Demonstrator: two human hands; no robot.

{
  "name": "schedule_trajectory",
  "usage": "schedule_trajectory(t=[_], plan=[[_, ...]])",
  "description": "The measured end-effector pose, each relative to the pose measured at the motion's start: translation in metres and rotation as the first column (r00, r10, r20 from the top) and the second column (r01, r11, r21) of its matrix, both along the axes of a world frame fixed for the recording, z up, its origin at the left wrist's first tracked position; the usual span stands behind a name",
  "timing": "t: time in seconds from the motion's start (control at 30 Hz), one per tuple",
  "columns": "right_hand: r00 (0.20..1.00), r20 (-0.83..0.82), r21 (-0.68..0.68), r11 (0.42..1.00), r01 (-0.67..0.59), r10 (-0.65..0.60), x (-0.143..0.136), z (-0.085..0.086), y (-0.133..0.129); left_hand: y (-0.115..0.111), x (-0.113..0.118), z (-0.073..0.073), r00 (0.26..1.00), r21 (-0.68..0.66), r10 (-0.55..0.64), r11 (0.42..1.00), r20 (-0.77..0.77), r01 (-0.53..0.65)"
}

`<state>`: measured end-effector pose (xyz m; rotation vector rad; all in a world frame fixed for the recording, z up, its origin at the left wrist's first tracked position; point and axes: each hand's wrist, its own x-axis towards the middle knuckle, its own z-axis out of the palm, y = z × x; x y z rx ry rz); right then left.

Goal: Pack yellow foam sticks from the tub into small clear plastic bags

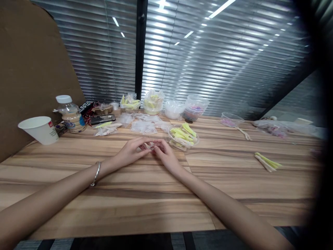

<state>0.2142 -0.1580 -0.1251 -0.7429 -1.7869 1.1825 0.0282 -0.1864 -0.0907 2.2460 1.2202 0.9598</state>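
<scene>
Btwn pinching L hand (134, 148) & R hand (166, 153) sits a small whitish see-through piece (152, 146), prob. mid-handling, so next move likely needs a steady grip, w/ round clear plastic tub (197, 141) of yellow strips (185, 133) just beyond R hand.

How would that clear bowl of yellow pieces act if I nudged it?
The bowl would probably slide rather than roll, as it sits upright on the table. Its thin, see-through wall suggests light plastic that may flex when squeezed. The yellow pieces poking above its rim could spill if it tipped.
</scene>
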Motion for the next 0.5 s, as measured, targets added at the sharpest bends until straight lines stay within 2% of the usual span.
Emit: schedule_trajectory(t=[0.13, 0.23, 0.33, 0.5], plan=[[0.999, 0.035, 0.057, 0.998, 0.033, -0.035, 0.0, 0.001, 0.0, 0.0, 0.004, -0.003, 0.997, -0.055, -0.08, 0.995, 0.013, 0.081], [1.0, 0.01, 0.022, 0.999, -0.024, 0.024, -0.001, -0.001, 0.002, 0.002, 0.004, -0.006, 0.995, -0.046, -0.1, 0.994, -0.016, 0.099], [0.998, -0.052, -0.026, 0.999, -0.032, 0.031, -0.002, -0.004, 0.003, 0.002, 0.003, -0.009, 0.996, -0.02, -0.062, 0.998, -0.058, 0.061], [0.994, -0.097, -0.085, 0.995, -0.053, 0.045, -0.002, -0.005, 0.002, 0.004, 0.002, -0.015, 0.984, 0.137, 0.071, 0.989, -0.164, -0.048]])
